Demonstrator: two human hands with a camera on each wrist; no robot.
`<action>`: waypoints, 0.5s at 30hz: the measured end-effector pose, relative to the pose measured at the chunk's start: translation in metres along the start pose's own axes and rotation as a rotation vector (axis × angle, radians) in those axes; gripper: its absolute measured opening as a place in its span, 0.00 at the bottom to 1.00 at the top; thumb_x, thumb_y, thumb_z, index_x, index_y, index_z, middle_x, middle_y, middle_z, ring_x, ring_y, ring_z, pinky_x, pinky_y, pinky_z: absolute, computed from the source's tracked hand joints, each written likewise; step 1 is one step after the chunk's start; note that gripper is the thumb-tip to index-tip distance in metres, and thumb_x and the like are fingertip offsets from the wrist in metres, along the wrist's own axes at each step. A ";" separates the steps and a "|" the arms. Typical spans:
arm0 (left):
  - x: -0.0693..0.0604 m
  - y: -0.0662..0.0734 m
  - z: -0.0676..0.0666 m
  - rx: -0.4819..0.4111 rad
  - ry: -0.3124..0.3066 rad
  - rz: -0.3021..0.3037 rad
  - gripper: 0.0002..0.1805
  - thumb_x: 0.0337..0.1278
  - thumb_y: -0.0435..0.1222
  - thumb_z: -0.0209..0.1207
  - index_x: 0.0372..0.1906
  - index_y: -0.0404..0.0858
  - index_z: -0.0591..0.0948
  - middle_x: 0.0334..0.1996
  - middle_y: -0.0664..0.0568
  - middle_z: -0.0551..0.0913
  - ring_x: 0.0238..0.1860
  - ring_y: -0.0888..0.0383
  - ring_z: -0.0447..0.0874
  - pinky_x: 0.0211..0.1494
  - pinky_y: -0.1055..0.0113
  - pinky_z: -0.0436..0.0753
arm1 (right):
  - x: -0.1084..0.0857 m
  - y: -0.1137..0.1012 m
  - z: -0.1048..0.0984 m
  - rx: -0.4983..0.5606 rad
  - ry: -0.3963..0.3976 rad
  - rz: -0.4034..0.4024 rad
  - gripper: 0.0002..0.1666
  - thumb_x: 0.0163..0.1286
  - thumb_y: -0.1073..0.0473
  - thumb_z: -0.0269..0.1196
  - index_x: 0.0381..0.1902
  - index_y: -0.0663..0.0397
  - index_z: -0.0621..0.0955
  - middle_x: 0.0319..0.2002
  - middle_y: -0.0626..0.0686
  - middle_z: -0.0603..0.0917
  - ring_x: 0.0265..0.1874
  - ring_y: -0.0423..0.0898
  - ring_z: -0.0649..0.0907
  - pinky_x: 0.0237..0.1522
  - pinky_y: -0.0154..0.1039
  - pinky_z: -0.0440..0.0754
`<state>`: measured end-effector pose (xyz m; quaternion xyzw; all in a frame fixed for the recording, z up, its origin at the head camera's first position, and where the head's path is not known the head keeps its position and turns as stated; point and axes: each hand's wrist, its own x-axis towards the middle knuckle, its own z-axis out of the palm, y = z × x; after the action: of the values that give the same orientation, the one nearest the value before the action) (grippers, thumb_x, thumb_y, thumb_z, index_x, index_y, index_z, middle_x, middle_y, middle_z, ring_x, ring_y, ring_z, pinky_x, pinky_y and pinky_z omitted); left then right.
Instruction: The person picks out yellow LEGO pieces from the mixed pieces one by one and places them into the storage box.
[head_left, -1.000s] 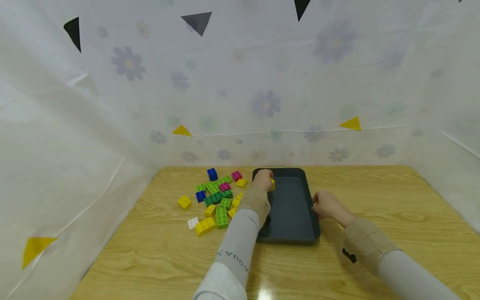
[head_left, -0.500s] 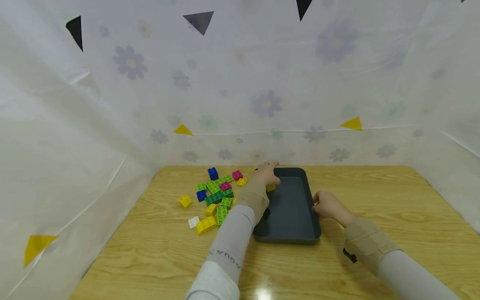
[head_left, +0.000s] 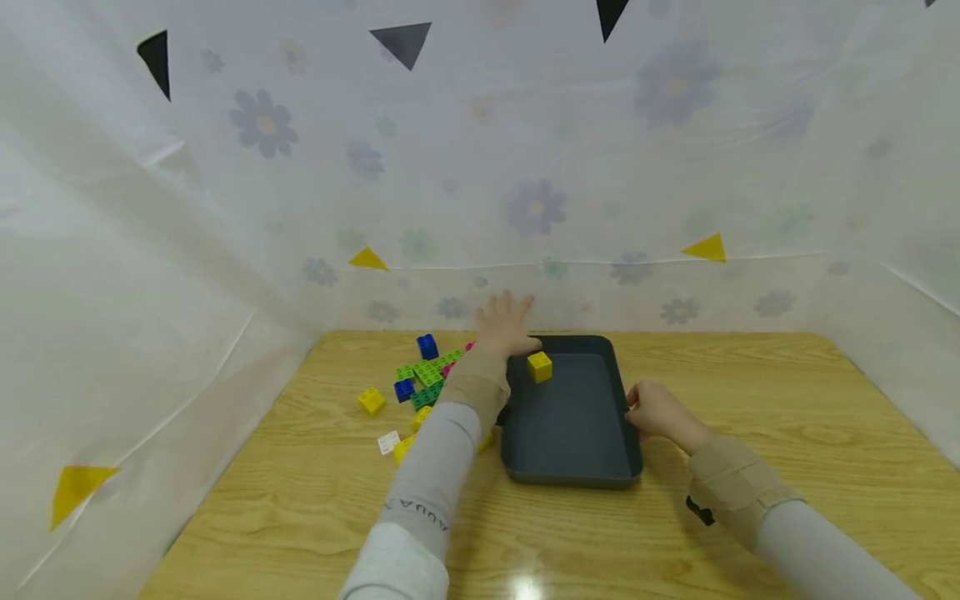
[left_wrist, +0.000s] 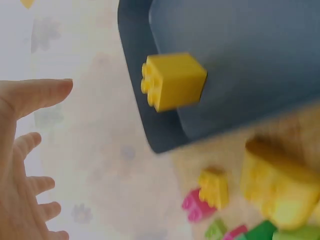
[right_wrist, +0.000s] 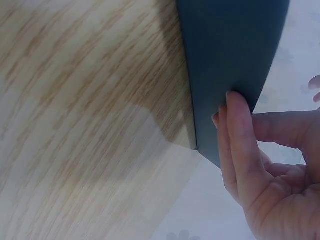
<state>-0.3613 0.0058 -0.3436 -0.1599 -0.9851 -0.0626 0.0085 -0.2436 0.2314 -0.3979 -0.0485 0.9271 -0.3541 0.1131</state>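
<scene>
With its fingers spread, my left hand [head_left: 504,329] is raised over the far left corner of the dark grey tray [head_left: 576,433] and holds nothing. A yellow toy brick [head_left: 539,367] sits in that corner of the tray, apart from the hand. In the left wrist view the brick [left_wrist: 175,82] lies with its studs toward the tray's end wall. My right hand [head_left: 660,410] pinches the tray's right rim. The right wrist view shows its fingers against the outer wall [right_wrist: 222,55], the thumb at the rim.
Left of the tray lie loose toy bricks: blue ones [head_left: 427,347], light green ones [head_left: 427,374], a dark green one [head_left: 427,397], a white one [head_left: 388,442] and a lone yellow one [head_left: 372,402]. My left forearm hides several. A flowered sheet hangs behind the wooden table [head_left: 750,400].
My left hand let go of the yellow brick in the tray, then its fingers spread as it moved up and to the left. The right hand stays on the rim.
</scene>
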 end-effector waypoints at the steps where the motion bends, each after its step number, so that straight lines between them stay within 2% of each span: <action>1: 0.001 -0.004 -0.001 0.022 0.011 -0.005 0.42 0.52 0.57 0.55 0.71 0.59 0.49 0.72 0.47 0.44 0.70 0.43 0.40 0.68 0.43 0.44 | -0.001 -0.001 0.000 -0.008 0.001 0.006 0.17 0.59 0.74 0.53 0.43 0.86 0.68 0.32 0.72 0.77 0.21 0.52 0.82 0.25 0.41 0.82; 7: -0.004 -0.033 -0.008 0.036 0.044 -0.036 0.42 0.52 0.54 0.57 0.71 0.57 0.51 0.71 0.45 0.45 0.70 0.42 0.41 0.68 0.43 0.47 | -0.002 -0.003 -0.001 -0.028 -0.001 0.013 0.17 0.60 0.74 0.52 0.45 0.86 0.67 0.33 0.73 0.77 0.22 0.52 0.83 0.26 0.42 0.82; 12: -0.015 -0.062 -0.011 0.012 0.047 -0.070 0.42 0.52 0.51 0.58 0.71 0.56 0.52 0.71 0.45 0.45 0.70 0.43 0.39 0.67 0.41 0.42 | -0.003 -0.005 -0.003 -0.027 0.000 0.007 0.18 0.60 0.74 0.52 0.45 0.87 0.67 0.33 0.73 0.77 0.22 0.52 0.83 0.26 0.42 0.82; 15: -0.025 -0.078 -0.013 0.015 0.046 -0.100 0.42 0.52 0.53 0.57 0.71 0.56 0.53 0.71 0.45 0.45 0.71 0.43 0.38 0.67 0.40 0.39 | -0.003 -0.004 -0.003 -0.032 -0.001 0.009 0.18 0.60 0.74 0.52 0.45 0.86 0.67 0.33 0.72 0.77 0.22 0.51 0.83 0.26 0.42 0.82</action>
<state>-0.3626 -0.0769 -0.3411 -0.1089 -0.9919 -0.0590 0.0292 -0.2415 0.2303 -0.3925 -0.0465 0.9327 -0.3387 0.1145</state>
